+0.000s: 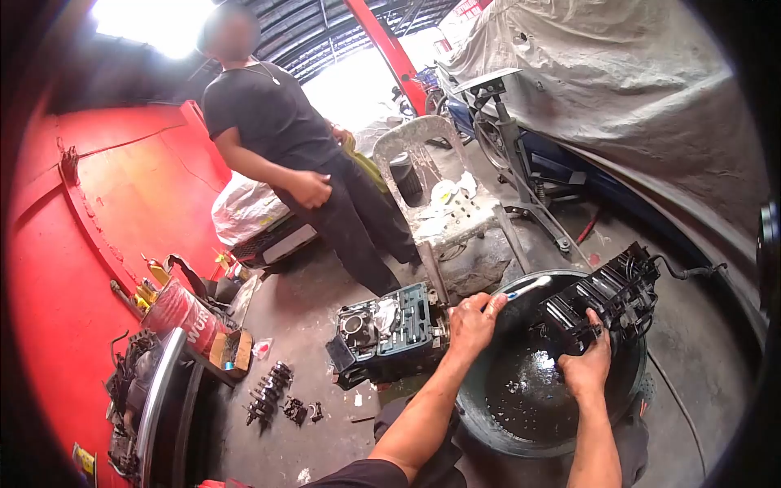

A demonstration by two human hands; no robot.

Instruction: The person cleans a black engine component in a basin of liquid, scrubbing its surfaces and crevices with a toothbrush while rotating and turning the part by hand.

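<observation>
My left hand [472,325] is closed round the handle of a brush [529,287], whose pale end points right over the basin's far rim. With my right hand [587,362] I grip the near side of a black, ribbed engine part [606,294], tilted above the right side of the basin. The round dark basin [508,443] holds dark liquid with foam on its surface. Left of the basin, an open socket tool case [416,325] lies on top of an engine block [382,370], close to my left hand.
A person [281,122] stands at the back left. A stained plastic chair [451,220] is beyond the basin. A crankshaft [268,394] and small metal parts [301,411] lie on the floor at left, near a box [231,354]. A hose [683,398] runs at right.
</observation>
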